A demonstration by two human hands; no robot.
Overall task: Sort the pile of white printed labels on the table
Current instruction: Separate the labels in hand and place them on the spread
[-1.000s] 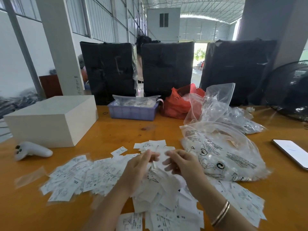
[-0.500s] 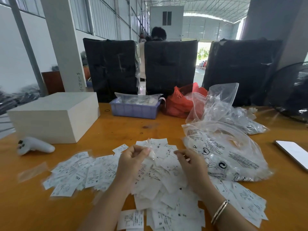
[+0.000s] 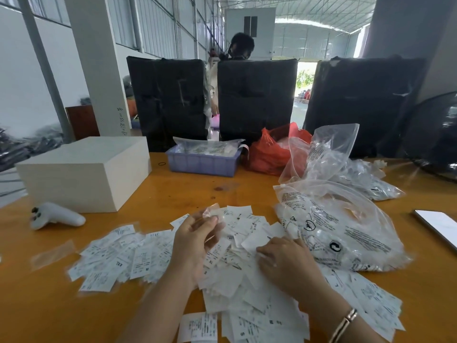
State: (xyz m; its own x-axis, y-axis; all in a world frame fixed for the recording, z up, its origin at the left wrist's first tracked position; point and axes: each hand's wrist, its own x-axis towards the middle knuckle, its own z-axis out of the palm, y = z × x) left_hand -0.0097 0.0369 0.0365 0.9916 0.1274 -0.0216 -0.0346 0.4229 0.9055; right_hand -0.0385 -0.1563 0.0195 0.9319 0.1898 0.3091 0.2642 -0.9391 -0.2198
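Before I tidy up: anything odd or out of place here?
A white handheld controller lies left of the labels, unrelated to sorting. A phone sits near the table's right edge. Nothing looks spilled or damaged.

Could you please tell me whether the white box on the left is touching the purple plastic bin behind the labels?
Apart. The head view shows bare orange table between the white box and the purple bin.

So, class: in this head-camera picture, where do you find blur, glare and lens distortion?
Head view: the left hand and the label it lifts are motion-blurred; the doorway is blown out by daylight; the pillar leans from wide-angle distortion.
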